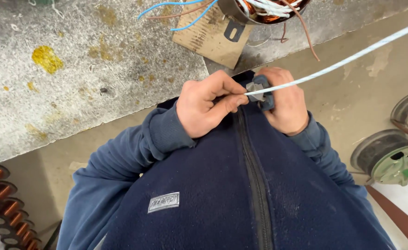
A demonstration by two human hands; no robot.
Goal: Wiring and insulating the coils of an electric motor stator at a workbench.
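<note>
White cord (333, 65) pinched by left hand (204, 109); right hand (282, 99) grips blue-handled cutter (262, 92), blades at cord, uncut.

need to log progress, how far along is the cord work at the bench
Looks done: the stator on the bench already carries copper windings with loose leads. In hand: the left hand pinches the end of the white cord while the right hand holds a small blue-handled tool on it. Left: the cord isn't on the stator yet.
</note>
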